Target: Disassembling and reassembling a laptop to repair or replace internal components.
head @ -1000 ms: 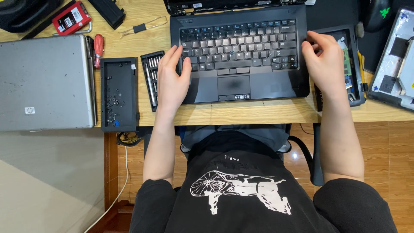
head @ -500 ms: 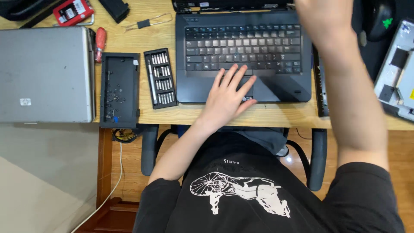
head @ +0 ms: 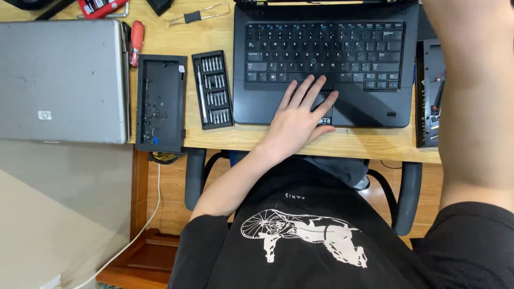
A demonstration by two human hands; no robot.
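A black laptop base with its keyboard up lies on the wooden desk in front of me. My left hand rests flat on its palm rest and touchpad, fingers spread, holding nothing. My right arm is raised up the right side of the view; its hand is out of the frame above.
Left of the laptop lie a black bit set, a black tray with small screws, a red-handled screwdriver and a closed silver laptop. A black part with exposed components sits at the right. Tweezers lie at the top.
My left hand slid from the laptop's left edge to the centre palm rest. My right hand lifted off the laptop's right side and rose out of view.
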